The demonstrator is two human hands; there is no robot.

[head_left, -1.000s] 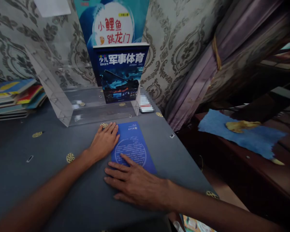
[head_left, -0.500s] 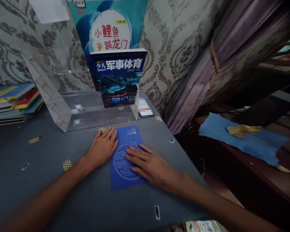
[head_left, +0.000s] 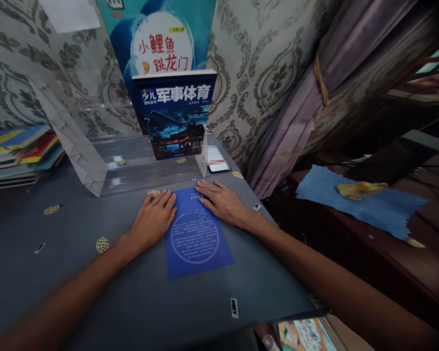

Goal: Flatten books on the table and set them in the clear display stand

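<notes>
A blue printed sheet with a white circle of small text lies flat on the grey tablecloth. My left hand rests flat along its upper left edge, fingers stretched out and pointing away from me. On its upper right corner lies my right hand, palm down with the fingers spread, hiding part of the sheet's small logo. Just beyond both hands stands a clear acrylic stand, holding an upright dark blue book with a tank on its cover.
Behind the stand, a taller teal book leans against the patterned wall. Stacked books sit at the left, and a phone lies right of the stand. A blue cloth lies on the dark furniture beyond the table's right edge.
My right hand has slid up the sheet from its middle to the upper right corner, uncovering the printed circle. My left hand stays at the left edge. The view has shifted slightly.
</notes>
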